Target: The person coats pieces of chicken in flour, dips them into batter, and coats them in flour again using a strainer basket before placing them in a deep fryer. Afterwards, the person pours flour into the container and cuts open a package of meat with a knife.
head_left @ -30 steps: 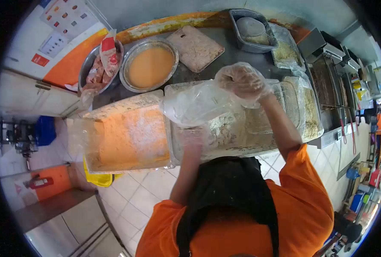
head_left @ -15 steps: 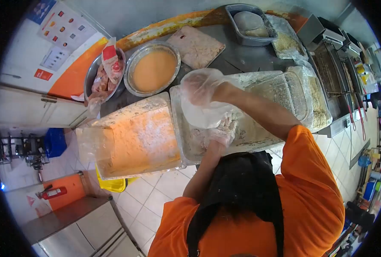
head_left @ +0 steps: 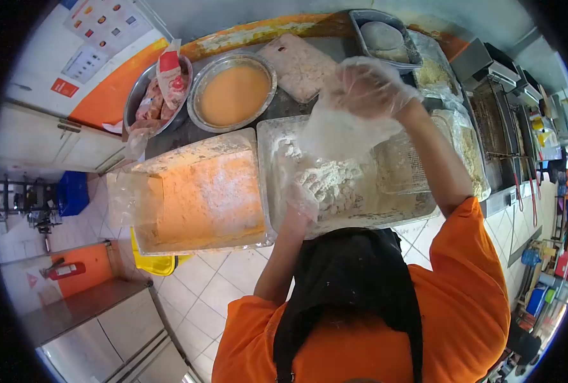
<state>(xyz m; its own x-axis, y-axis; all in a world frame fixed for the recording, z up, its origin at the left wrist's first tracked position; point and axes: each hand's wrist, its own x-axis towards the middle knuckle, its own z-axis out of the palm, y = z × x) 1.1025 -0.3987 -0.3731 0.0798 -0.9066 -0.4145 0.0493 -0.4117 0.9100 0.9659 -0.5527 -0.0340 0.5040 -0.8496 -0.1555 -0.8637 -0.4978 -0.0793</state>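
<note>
My right hand (head_left: 373,89), in a loose clear plastic glove, is raised over the middle tub (head_left: 268,172). Its fingers are curled at a translucent white plastic container (head_left: 341,131), which is blurred and tilted above the tub. Below it lies a heap of white flour (head_left: 328,179) with lumpy coated pieces in it. My left hand (head_left: 303,201), gloved and dusted with flour, is low in the tub at the left side of this heap. Its fingers are blurred and partly hidden. A wire basket (head_left: 402,166) sits at the tub's right end.
A tub of orange powder (head_left: 207,198) stands to the left. Behind are a bowl of orange liquid (head_left: 233,96), a bowl of raw meat (head_left: 150,105), a floury board (head_left: 296,67) and a grey bin (head_left: 386,57). Bagged crumbs (head_left: 469,156) and fryers (head_left: 497,127) are on the right.
My right hand has moved up and to the right with the white container. My left hand has shifted left and back from the floury pieces, uncovering the heap.
</note>
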